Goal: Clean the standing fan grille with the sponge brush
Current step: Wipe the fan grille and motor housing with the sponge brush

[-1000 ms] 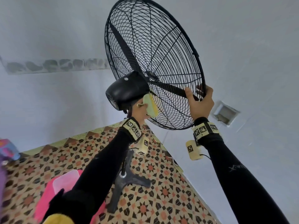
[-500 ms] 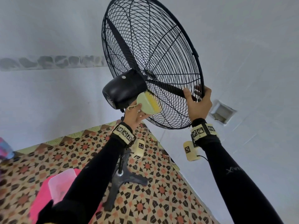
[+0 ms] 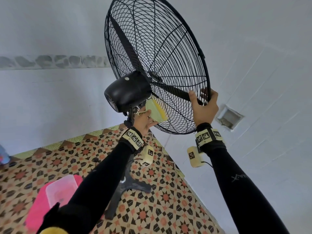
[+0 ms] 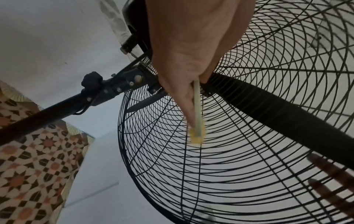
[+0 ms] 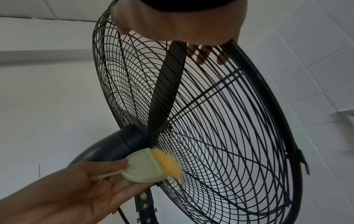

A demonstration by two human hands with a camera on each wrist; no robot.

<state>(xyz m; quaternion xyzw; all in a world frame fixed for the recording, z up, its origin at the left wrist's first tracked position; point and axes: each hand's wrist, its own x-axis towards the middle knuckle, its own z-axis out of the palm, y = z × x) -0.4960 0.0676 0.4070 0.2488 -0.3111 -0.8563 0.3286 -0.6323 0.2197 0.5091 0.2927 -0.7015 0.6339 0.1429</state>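
The sponge brush (image 5: 149, 166) is pinched in the left hand (image 3: 143, 121), its yellow edge laid against the rear fan grille (image 3: 168, 53) just beside the motor housing (image 3: 126, 92). The rim is gripped by the right hand (image 3: 205, 108). Strokes are best kept along the wires, the rim held firm. A clear tub (image 3: 59, 190) is seen on the floor; its contents cannot be made out.

Both arms wear tight black long sleeves (image 3: 104, 179); the right sleeve carries a faint grey logo (image 3: 238, 178). Each wrist has a cream band (image 3: 208, 136) of square black-and-white markers, with a cream marker-tagged camera block (image 3: 195, 157) below, thinly cabled.
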